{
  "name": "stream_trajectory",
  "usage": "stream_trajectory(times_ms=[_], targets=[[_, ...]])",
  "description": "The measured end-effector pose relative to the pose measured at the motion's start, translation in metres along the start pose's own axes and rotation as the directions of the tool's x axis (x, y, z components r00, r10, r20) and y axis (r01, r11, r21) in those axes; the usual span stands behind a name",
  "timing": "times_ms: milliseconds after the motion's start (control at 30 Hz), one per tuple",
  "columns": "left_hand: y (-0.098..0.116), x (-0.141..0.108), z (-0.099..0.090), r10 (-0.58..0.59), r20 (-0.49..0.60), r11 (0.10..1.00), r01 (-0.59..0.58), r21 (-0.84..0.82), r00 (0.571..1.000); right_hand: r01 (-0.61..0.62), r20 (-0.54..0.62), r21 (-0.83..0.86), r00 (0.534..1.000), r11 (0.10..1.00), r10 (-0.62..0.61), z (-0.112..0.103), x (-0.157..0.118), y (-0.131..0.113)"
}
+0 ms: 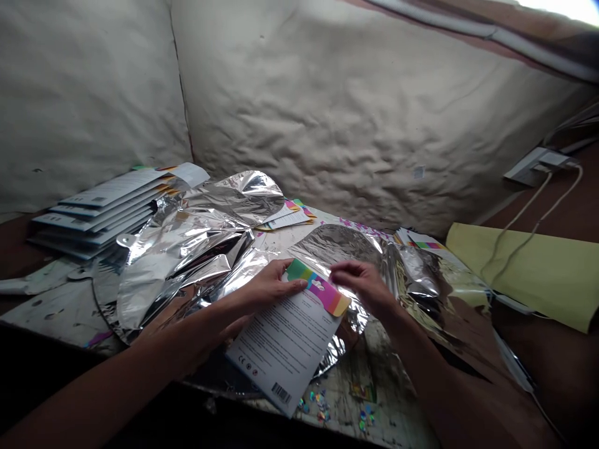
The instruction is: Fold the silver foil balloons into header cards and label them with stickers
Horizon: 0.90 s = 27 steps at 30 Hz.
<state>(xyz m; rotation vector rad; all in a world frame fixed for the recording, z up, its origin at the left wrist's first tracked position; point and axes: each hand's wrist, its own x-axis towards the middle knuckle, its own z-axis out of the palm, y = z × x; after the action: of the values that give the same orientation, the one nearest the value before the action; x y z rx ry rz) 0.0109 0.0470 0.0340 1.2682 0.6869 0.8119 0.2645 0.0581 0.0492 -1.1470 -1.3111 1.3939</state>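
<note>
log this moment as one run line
left hand holds printed card | right hand beside rainbow strip | foil balloons beneath

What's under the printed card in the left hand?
The printed card lies over crumpled silver foil, which shows past its right edge. Whatever is directly beneath the card is covered and can't be seen.

rainbow-striped card header (318,287), silver foil balloons (187,240)
</note>
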Motion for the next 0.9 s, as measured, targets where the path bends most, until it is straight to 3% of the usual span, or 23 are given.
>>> stream_trajectory(times_ms=[33, 100, 167, 233, 300, 367, 400, 500, 600, 700, 767, 867, 900], targets=[[0.000, 0.000, 0.000, -0.004, -0.028, 1.000, 0.004, -0.010, 1.000, 0.124, -0.143, 0.001, 0.982, 0.992, -0.123, -0.009, 0.004, -0.005], [0.001, 0.001, 0.000, -0.001, -0.086, 1.000, 0.000, -0.004, 0.996, 0.283, -0.364, -0.030, 0.890, 0.959, -0.274, -0.025, 0.009, -0.013], [0.002, 0.002, -0.001, 0.013, -0.139, 1.000, -0.013, 0.003, 0.990, 0.251, -0.430, -0.093, 0.863, 0.964, -0.266, -0.033, 0.007, -0.014], [0.003, 0.003, -0.001, 0.014, -0.166, 1.000, -0.015, -0.005, 0.986, 0.116, -0.347, -0.106, 0.926, 0.988, -0.146, -0.027, -0.002, -0.007], [0.002, 0.003, 0.000, -0.001, -0.172, 1.000, -0.004, -0.028, 0.985, -0.011, -0.094, -0.082, 0.996, 0.997, 0.003, -0.010, -0.015, 0.002], [0.000, 0.005, 0.003, -0.018, -0.169, 0.997, 0.005, -0.076, 0.985, -0.056, 0.150, -0.085, 0.986, 0.995, 0.068, 0.010, -0.027, 0.009], [-0.001, 0.005, 0.005, -0.022, -0.169, 0.994, 0.003, -0.114, 0.985, -0.051, 0.203, -0.090, 0.977, 0.995, 0.069, 0.019, -0.031, 0.010], [-0.003, 0.007, 0.006, 0.000, -0.179, 0.988, -0.027, -0.149, 0.984, -0.015, 0.110, -0.030, 0.994, 0.999, 0.018, 0.031, -0.033, 0.012], [0.004, 0.004, 0.000, 0.014, -0.140, 0.998, -0.006, 0.056, 0.990, -0.041, -0.040, 0.121, 0.998, 0.992, 0.046, 0.026, -0.027, 0.018], [0.032, -0.009, -0.011, 0.003, -0.136, 0.970, 0.031, 0.242, 0.991, -0.007, -0.127, 0.203, 0.991, 0.979, 0.033, 0.019, -0.021, 0.028], [0.061, -0.024, -0.023, 0.084, -0.183, 0.960, -0.030, 0.279, 0.980, 0.024, -0.159, 0.197, 0.987, 0.980, 0.007, 0.017, -0.021, 0.032], [0.114, -0.053, -0.061, 0.254, -0.285, 0.923, -0.144, 0.356, 0.924, 0.025, -0.193, 0.105, 0.981, 0.994, -0.004, 0.021, -0.023, 0.034], [0.131, -0.063, -0.081, 0.309, -0.354, 0.898, -0.148, 0.415, 0.883, 0.023, -0.200, 0.072, 0.980, 0.997, -0.008, 0.022, -0.024, 0.034]])
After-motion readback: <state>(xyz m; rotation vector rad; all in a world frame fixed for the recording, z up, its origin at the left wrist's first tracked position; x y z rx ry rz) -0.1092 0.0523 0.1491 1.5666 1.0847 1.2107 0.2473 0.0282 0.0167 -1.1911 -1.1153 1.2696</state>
